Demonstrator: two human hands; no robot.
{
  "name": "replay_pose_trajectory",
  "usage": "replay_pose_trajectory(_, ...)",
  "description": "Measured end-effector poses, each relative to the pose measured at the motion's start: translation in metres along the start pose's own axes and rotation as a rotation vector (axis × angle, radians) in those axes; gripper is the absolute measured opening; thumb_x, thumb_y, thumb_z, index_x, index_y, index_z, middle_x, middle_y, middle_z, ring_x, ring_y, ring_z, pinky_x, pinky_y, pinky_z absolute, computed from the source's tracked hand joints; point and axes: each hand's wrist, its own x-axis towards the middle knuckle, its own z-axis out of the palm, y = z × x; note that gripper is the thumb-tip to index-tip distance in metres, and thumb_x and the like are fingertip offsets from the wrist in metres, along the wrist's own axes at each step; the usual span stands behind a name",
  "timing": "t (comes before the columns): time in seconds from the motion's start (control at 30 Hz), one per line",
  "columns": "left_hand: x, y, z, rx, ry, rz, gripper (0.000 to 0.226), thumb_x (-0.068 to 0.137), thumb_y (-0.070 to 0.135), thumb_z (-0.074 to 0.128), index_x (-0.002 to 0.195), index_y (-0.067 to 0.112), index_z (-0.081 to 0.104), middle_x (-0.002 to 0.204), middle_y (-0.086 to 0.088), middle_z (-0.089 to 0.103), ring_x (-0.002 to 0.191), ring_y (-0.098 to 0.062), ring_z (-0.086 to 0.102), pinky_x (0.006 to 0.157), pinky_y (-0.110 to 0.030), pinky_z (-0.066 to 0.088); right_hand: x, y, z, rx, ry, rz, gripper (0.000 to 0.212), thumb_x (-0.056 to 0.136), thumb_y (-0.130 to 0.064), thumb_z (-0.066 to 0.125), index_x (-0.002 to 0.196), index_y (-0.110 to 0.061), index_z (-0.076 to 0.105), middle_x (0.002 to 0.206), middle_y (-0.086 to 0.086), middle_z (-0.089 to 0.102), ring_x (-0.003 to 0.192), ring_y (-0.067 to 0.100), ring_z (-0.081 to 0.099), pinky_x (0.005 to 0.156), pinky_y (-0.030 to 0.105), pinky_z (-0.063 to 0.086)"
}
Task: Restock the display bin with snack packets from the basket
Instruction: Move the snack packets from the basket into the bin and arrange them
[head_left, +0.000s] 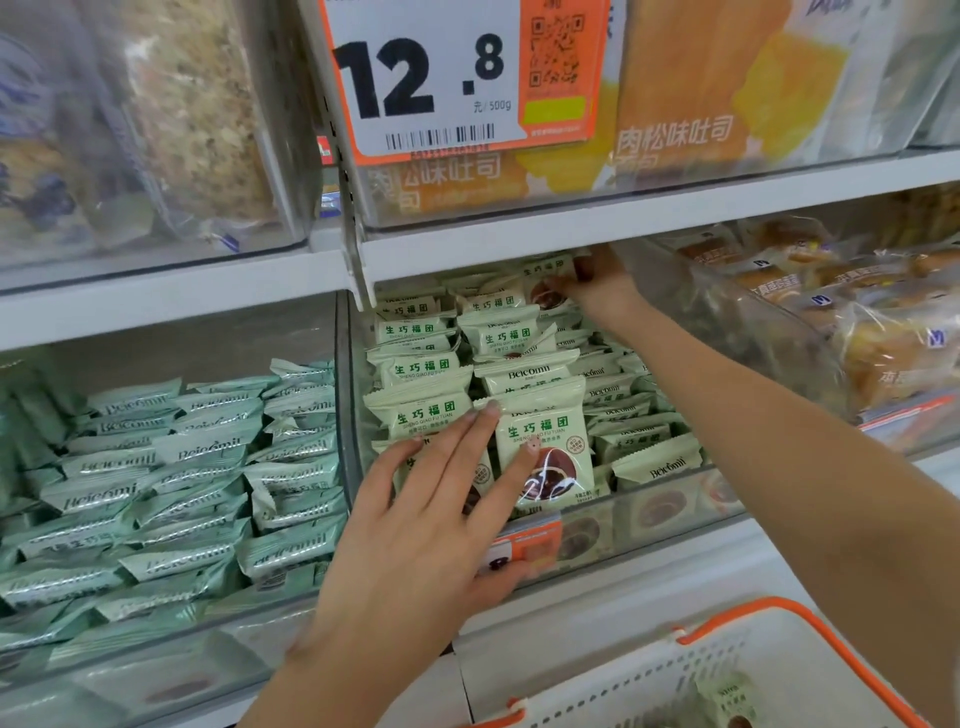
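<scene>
Packets (540, 441), pale green, stand in the clear display bin (670, 499) on the middle shelf (519, 244), mostly upright or leaning back, long axis vertical, printed fronts facing us. We count two ordered columns on the bin's left side, about five visible in each; to their right lies a looser pile, tops showing, which we cannot count exactly.

Left hand (431, 525): one, reaching up from below. Its fingers (467, 441) are straight and spread moderately wide, laid flat against the fronts of the front packets in both columns; the thumb rests by the orange label on the bin's front edge. It grips nothing.

Right hand (597, 275): one, stretched to the back of the bin just under the shelf above. Its fingers appear to pinch the upper edge of a single rear packet (548, 283), which stands upright with its brown picture toward us; the grip is partly hidden.

Basket (727, 670): one, white with orange rim, at lower right below the bin, holding at least one more packet of the same kind (732, 699).

Neighbouring bin (156, 519): one, to the left, filled with blue-green packets lying mostly flat.

Price sign (457, 73): one, reading 12.8, hanging above.
</scene>
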Motion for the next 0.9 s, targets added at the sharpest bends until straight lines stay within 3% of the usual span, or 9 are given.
replay_pose_trajectory(0.13,0.001,0.0,0.001,0.011,0.004,-0.003,0.068,0.083,0.061,0.037,0.137,0.021,0.048,0.147,-0.014,0.04,0.13,-0.026,0.038,0.102,-0.044,0.027,-0.002,0.005,0.006,0.078,0.018,-0.037,0.038,0.082,-0.008,0.07,0.115,-0.007,0.049,0.115,0.007,0.062,0.1,0.018,0.061,0.065,0.01,0.05)
replay_pose_trajectory(0.27,0.001,0.001,0.001,0.008,0.012,-0.004,0.067,0.084,0.061,0.036,0.136,0.021,0.05,0.147,-0.014,0.041,0.129,-0.026,0.039,0.102,-0.044,0.027,-0.003,0.005,0.005,0.069,0.058,-0.079,0.038,0.082,-0.009,0.071,0.115,-0.006,0.052,0.113,0.008,0.062,0.102,0.021,0.059,0.082,0.023,0.049)
replay_pose_trajectory(0.43,0.001,0.001,0.0,-0.005,0.028,-0.01,0.066,0.085,0.061,0.035,0.134,0.021,0.051,0.145,-0.013,0.043,0.128,-0.026,0.039,0.101,-0.044,0.028,-0.005,0.005,0.014,-0.043,0.029,-0.147,0.035,0.081,-0.003,0.07,0.114,-0.006,0.055,0.106,0.004,0.056,0.089,0.022,0.061,0.064,0.003,0.045)
replay_pose_trajectory(0.47,0.001,0.001,0.0,-0.004,0.031,-0.009,0.066,0.084,0.061,0.035,0.134,0.021,0.051,0.145,-0.013,0.043,0.128,-0.026,0.039,0.101,-0.044,0.028,-0.004,0.006,0.014,-0.091,0.045,-0.159,0.037,0.081,-0.005,0.071,0.114,-0.008,0.057,0.108,0.005,0.054,0.092,0.021,0.059,0.07,0.004,0.045)
replay_pose_trajectory(0.57,0.001,0.001,0.001,-0.001,0.045,-0.005,0.066,0.085,0.062,0.037,0.134,0.021,0.052,0.145,-0.013,0.043,0.128,-0.025,0.04,0.101,-0.043,0.028,-0.003,0.007,0.014,-0.136,0.082,-0.133,0.044,0.076,-0.013,0.077,0.116,-0.014,0.059,0.116,0.013,0.053,0.102,0.028,0.058,0.092,0.026,0.047)
replay_pose_trajectory(0.73,0.001,0.001,0.001,-0.014,0.051,-0.004,0.067,0.086,0.064,0.035,0.135,0.021,0.052,0.145,-0.013,0.043,0.128,-0.025,0.04,0.101,-0.043,0.028,-0.012,-0.005,0.013,-0.177,0.115,-0.048,0.065,0.076,-0.022,0.078,0.129,-0.005,0.044,0.125,0.018,0.049,0.113,0.029,0.051,0.088,0.025,0.039)
replay_pose_trajectory(0.83,0.0,-0.001,0.001,-0.045,0.035,-0.002,0.068,0.086,0.064,0.034,0.136,0.021,0.05,0.146,-0.013,0.043,0.13,-0.026,0.041,0.102,-0.043,0.027,-0.038,-0.023,-0.007,-0.193,0.208,-0.067,0.054,0.085,-0.021,0.07,0.127,0.0,0.043,0.128,0.016,0.048,0.118,0.027,0.048,0.087,0.02,0.036)
replay_pose_trajectory(0.9,0.0,-0.001,-0.001,-0.064,0.036,-0.007,0.069,0.085,0.065,0.037,0.138,0.022,0.049,0.147,-0.012,0.041,0.131,-0.026,0.042,0.104,-0.044,0.026,-0.068,-0.031,-0.029,-0.188,0.293,-0.123,0.043,0.089,-0.014,0.063,0.126,-0.003,0.044,0.127,0.016,0.048,0.118,0.028,0.048,0.094,0.026,0.04)
